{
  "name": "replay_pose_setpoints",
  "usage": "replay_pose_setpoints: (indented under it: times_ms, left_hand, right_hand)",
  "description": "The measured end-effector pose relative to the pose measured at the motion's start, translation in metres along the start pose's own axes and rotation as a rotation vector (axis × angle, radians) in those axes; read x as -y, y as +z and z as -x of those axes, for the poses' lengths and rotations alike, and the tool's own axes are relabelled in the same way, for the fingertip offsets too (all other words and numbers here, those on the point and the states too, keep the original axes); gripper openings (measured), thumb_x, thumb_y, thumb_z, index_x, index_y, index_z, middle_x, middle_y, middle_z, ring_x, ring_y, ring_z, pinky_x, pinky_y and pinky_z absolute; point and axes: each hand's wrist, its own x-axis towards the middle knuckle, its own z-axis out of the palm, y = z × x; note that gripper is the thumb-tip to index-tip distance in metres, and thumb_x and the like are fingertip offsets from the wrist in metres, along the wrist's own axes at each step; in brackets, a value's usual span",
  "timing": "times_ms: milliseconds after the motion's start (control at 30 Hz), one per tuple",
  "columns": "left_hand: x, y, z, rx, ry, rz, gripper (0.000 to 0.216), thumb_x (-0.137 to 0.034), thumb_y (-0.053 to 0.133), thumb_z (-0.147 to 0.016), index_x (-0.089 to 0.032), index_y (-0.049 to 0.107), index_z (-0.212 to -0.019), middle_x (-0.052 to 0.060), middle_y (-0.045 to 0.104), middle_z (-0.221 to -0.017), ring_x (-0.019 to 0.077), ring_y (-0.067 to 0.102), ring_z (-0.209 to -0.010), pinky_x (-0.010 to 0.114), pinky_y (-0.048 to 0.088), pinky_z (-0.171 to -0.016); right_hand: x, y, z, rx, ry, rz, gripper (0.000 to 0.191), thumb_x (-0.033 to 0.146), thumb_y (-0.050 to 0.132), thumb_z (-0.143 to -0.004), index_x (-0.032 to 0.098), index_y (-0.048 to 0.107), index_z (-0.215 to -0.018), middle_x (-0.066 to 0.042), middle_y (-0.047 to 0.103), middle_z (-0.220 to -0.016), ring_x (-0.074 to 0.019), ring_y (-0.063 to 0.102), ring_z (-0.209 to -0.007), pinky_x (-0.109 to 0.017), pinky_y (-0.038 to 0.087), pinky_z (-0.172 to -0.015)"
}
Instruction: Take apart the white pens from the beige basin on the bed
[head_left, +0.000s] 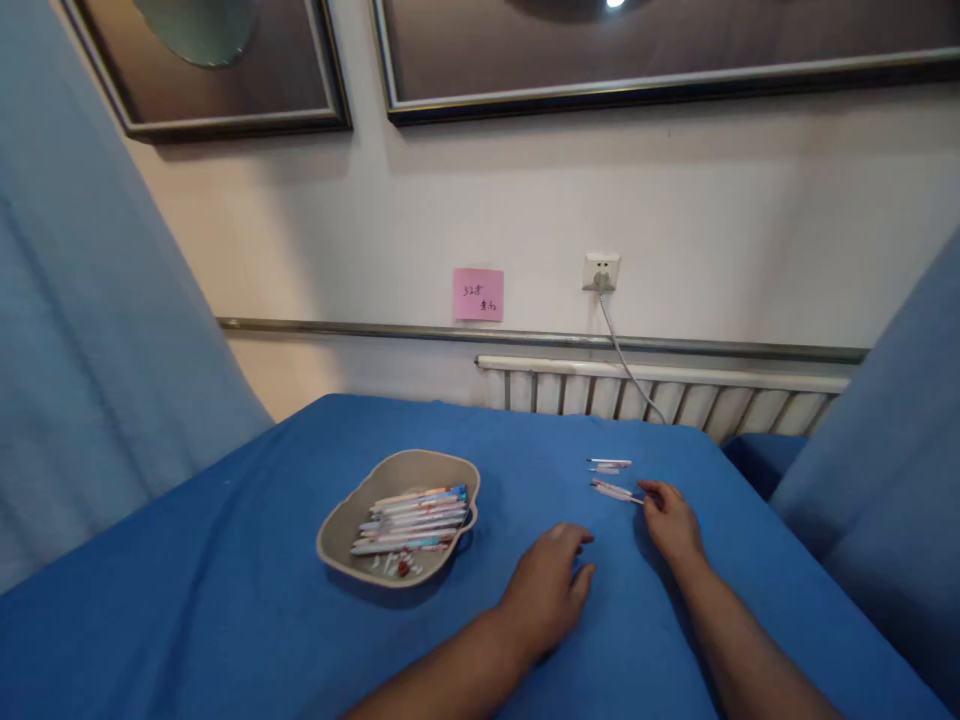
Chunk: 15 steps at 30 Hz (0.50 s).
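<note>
A beige tray (341,520) holds several pens (412,518) and stands on the blue cloth left of my hands. My left hand (551,585) rests palm down on the cloth, fingers loosely curled, with nothing in it. My right hand (671,522) lies further right, its fingertips pinched on the near end of a white pen (616,491) lying on the cloth. Another pen (609,464) lies just beyond, apart from both hands.
The blue cloth (225,580) covers the table up to a wall with a radiator (660,392). A pink note (478,294) and a socket with a cable (601,272) are on the wall. Blue drapes hang at both sides.
</note>
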Motion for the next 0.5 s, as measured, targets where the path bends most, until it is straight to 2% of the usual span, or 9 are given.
replay_pose_setpoints:
  times_ms: [67,133,200,300,333,400,500]
  left_hand:
    - [-0.006,-0.036,0.031,-0.003,-0.014,-0.034,0.029,-0.020,0.052,-0.083,-0.023,0.055,-0.111,0.006,0.062,-0.106,0.0192,0.057,-0.096,0.031,0.043,-0.086]
    - [-0.002,-0.076,0.055,-0.063,-0.046,-0.083,0.026,-0.022,0.051,-0.083,-0.022,0.058,-0.108,0.006,0.064,-0.106,0.0196,0.057,-0.096,0.031,0.042,-0.087]
    - [0.013,-0.116,0.070,-0.090,-0.116,-0.163,0.023,-0.022,0.049,-0.084,-0.021,0.061,-0.104,0.007,0.065,-0.104,0.0206,0.058,-0.094,0.031,0.042,-0.085]
    - [0.047,-0.165,0.078,-0.007,-0.287,-0.310,0.021,-0.020,0.051,-0.080,-0.016,0.066,-0.095,0.009,0.068,-0.093,0.0223,0.060,-0.083,0.031,0.042,-0.075]
    - [0.059,-0.177,0.078,0.022,-0.316,-0.323,0.017,-0.020,0.055,-0.076,-0.015,0.068,-0.086,0.009,0.069,-0.081,0.0225,0.061,-0.073,0.031,0.042,-0.069]
    - [0.077,-0.191,0.075,0.072,-0.349,-0.349,0.012,-0.019,0.062,-0.068,-0.014,0.069,-0.076,0.009,0.068,-0.071,0.0237,0.061,-0.066,0.032,0.041,-0.066]
    - [0.092,-0.196,0.065,0.111,-0.366,-0.380,0.016,-0.015,0.072,-0.053,-0.013,0.070,-0.069,0.011,0.067,-0.065,0.0286,0.062,-0.066,0.037,0.042,-0.066]
  right_hand:
    - [0.008,-0.005,0.012,0.014,-0.008,-0.017,0.031,0.032,0.047,-0.071,0.017,0.068,-0.088,-0.010,0.067,-0.093,-0.0244,0.062,-0.084,-0.038,0.047,-0.081]
    - [0.019,-0.010,0.027,0.039,-0.022,-0.040,0.030,0.035,0.049,-0.072,0.018,0.068,-0.087,-0.009,0.067,-0.093,-0.0232,0.062,-0.084,-0.036,0.048,-0.079]
    - [0.032,-0.016,0.045,0.076,-0.022,-0.093,0.029,0.036,0.051,-0.073,0.019,0.068,-0.088,-0.008,0.068,-0.093,-0.0225,0.064,-0.084,-0.034,0.048,-0.078]
    - [0.057,-0.020,0.075,0.175,0.015,-0.275,0.027,0.035,0.056,-0.073,0.019,0.067,-0.092,-0.008,0.069,-0.094,-0.0227,0.065,-0.084,-0.035,0.049,-0.079]
    - [0.065,-0.019,0.086,0.204,0.025,-0.324,0.027,0.035,0.057,-0.073,0.019,0.067,-0.092,-0.007,0.069,-0.094,-0.0224,0.065,-0.083,-0.034,0.049,-0.079]
    - [0.078,-0.013,0.106,0.247,0.043,-0.372,0.027,0.035,0.057,-0.074,0.019,0.067,-0.093,-0.007,0.068,-0.092,-0.0210,0.065,-0.081,-0.033,0.049,-0.077]
    - [0.085,0.001,0.127,0.308,0.064,-0.386,0.027,0.035,0.056,-0.075,0.019,0.066,-0.093,-0.006,0.068,-0.090,-0.0191,0.064,-0.073,-0.031,0.049,-0.070]
